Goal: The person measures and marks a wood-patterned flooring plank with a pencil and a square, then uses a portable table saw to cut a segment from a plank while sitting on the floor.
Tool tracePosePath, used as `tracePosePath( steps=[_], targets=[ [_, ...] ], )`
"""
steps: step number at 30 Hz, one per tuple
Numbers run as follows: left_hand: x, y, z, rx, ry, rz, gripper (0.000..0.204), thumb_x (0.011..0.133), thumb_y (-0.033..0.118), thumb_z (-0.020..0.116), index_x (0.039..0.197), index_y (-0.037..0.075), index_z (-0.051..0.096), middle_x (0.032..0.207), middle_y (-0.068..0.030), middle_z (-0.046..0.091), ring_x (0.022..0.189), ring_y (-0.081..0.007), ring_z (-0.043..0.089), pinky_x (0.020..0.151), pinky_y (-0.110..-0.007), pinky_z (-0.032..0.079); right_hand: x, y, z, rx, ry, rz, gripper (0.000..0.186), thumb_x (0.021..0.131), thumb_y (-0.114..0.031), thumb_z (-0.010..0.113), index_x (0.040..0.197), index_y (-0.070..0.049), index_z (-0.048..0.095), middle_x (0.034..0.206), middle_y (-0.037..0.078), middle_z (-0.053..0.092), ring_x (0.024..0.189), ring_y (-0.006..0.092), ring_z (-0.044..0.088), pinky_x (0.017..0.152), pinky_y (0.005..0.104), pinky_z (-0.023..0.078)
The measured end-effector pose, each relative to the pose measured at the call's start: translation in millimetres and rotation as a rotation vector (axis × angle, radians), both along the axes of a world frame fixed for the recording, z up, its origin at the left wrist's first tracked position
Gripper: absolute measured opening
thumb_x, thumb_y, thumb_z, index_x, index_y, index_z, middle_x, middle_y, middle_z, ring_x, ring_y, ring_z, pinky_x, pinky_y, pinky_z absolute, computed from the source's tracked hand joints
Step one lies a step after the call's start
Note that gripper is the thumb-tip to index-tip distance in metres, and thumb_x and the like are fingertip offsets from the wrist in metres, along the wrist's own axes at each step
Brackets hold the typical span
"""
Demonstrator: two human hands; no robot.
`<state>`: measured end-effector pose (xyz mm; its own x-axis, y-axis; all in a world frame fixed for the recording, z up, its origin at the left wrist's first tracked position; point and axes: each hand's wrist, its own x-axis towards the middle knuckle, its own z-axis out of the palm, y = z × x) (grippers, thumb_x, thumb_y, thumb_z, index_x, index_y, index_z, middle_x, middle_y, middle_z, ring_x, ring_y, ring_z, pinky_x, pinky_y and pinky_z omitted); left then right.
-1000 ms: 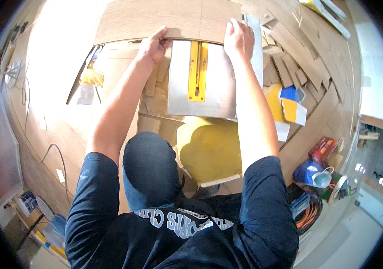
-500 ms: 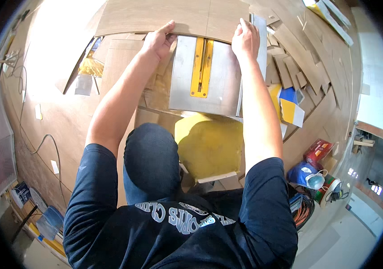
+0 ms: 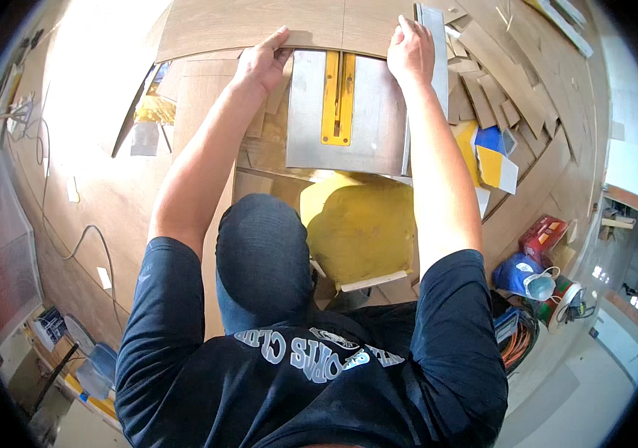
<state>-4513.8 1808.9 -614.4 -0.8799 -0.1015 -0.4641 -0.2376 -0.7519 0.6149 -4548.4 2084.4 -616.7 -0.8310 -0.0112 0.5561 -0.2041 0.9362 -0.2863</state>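
Note:
A wide wood-look plank [image 3: 252,26] lies across the far part of a table saw's grey metal top [image 3: 379,119]. My left hand [image 3: 262,66] grips its near edge, thumb on top and fingers curled under. At the plank's right end, my right hand [image 3: 412,56] holds the near corner, close beside the metal fence [image 3: 438,71]. Between my hands, a yellow slotted insert [image 3: 336,101] runs away from me and passes under the plank. A thin line crosses the plank above it. Whether a blade stands in the slot I cannot tell.
A yellow panel [image 3: 360,231] sits just in front of the saw, by my knee [image 3: 263,254]. Plank offcuts [image 3: 483,97] lie piled on the right, with torn cardboard packaging [image 3: 491,160]. A cable [image 3: 95,235] snakes over the floor at left. A blue bag [image 3: 517,275] and cable reel [image 3: 562,302] stand lower right.
The whole view has shifted slightly, so the saw and plank appear a little higher. Both hands keep their hold on the plank, with little visible movement against the saw.

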Motion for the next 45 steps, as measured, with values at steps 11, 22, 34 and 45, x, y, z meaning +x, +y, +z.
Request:
tracePosePath(
  steps=[11, 22, 34, 45],
  targets=[
    [1.9, -2.5, -3.9, -0.025, -0.022, -0.024, 0.023, 0.092, 0.006, 0.071, 0.111, -0.003, 0.062, 0.11, -0.0125, 0.064, 0.101, -0.02, 0.062, 0.085, -0.027, 0.056, 4.9, 0.2, 0.7, 0.02, -0.004, -0.023, 0.034, 0.099, -0.018, 0.05, 0.127, -0.005, 0.063, 0.126, 0.014, 0.064, 0.123, 0.0315, 0.055, 0.11, 0.0405, 0.041],
    [12.3, -2.4, -4.8, -0.03, -0.049, -0.001, 0.017, 0.09, 0.002, 0.072, 0.104, -0.004, 0.065, 0.104, -0.0124, 0.065, 0.096, -0.0217, 0.065, 0.081, -0.029, 0.059, 18.5, 2.5, 0.8, 0.012, 0.015, -0.015, 0.035, 0.098, -0.02, 0.051, 0.127, -0.007, 0.065, 0.129, 0.022, 0.061, 0.123, 0.0363, 0.054, 0.11, 0.0433, 0.041],
    [36.1, -7.3, -10.9, -0.027, -0.053, -0.008, 0.02, 0.089, 0.003, 0.073, 0.105, -0.004, 0.064, 0.103, -0.0127, 0.066, 0.094, -0.0203, 0.066, 0.076, -0.028, 0.058, 48.1, -3.0, 8.0, 0.012, -0.008, -0.015, 0.035, 0.095, -0.016, 0.055, 0.126, -0.005, 0.065, 0.122, 0.021, 0.064, 0.123, 0.0345, 0.054, 0.109, 0.0419, 0.042],
    [68.8, -7.4, -9.5, -0.062, -0.076, -0.007, 0.016, 0.091, 0.002, 0.071, 0.103, -0.003, 0.063, 0.101, -0.012, 0.065, 0.091, -0.0196, 0.065, 0.074, -0.03, 0.058, 77.0, -1.9, 6.7, -0.008, -0.053, -0.006, 0.036, 0.095, -0.017, 0.056, 0.128, -0.006, 0.063, 0.128, 0.023, 0.061, 0.126, 0.0374, 0.052, 0.112, 0.0437, 0.039]
  ],
)
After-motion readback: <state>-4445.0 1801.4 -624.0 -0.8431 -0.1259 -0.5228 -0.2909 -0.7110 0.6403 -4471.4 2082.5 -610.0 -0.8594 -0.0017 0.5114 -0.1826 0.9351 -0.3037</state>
